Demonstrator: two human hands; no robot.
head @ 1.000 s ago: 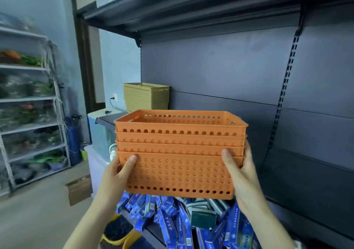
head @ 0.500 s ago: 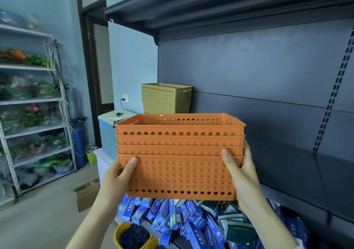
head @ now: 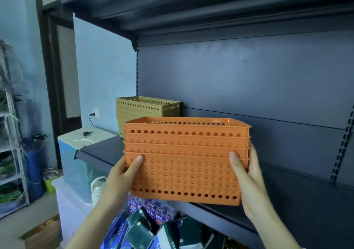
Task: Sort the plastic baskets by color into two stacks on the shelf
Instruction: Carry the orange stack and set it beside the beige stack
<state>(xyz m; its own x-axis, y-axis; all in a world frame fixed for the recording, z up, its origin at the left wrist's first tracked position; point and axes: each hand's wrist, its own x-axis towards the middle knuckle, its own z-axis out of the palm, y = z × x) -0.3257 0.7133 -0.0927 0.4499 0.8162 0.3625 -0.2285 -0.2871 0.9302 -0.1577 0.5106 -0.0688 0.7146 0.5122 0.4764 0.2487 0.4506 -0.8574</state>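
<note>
Orange stack [head: 184, 160]: long axis across, left hand [head: 122, 174] and right hand [head: 247, 174] clamping ends; shelf [head: 99, 151] just beyond, yellow stack [head: 141, 111] rear-left.

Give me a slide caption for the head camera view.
Both hands, left and right, hold nested orange baskets above the shelf, near the tan stack.

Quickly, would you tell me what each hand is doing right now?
Left hand: closed on the orange basket stack, left end.
Right hand: closed on its right end.
</note>
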